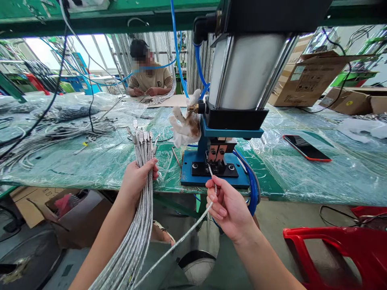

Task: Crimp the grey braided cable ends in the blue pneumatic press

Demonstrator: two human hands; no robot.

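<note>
My left hand (139,177) is closed round a thick bundle of silvery braided cables (137,229), just above the table's front edge. Small metal connectors (143,137) top the bundle, pointing up and away from me. Between the thumb and fingers of my right hand (225,201) is a single braided cable (181,238), its tail running down to the lower left. The cable's tip reaches the black die area of a pneumatic press (215,169), under the copper-coloured blocks (217,152). How far the tip sits inside the die I cannot tell.
More loose cables (78,135) lie on the plastic-covered table (305,177) at left. A phone (306,148) rests at right, with cardboard boxes (302,80) behind. Blue air hoses (253,193) hang beside the press. A co-worker (151,78) sits opposite; a red stool (338,241) stands below.
</note>
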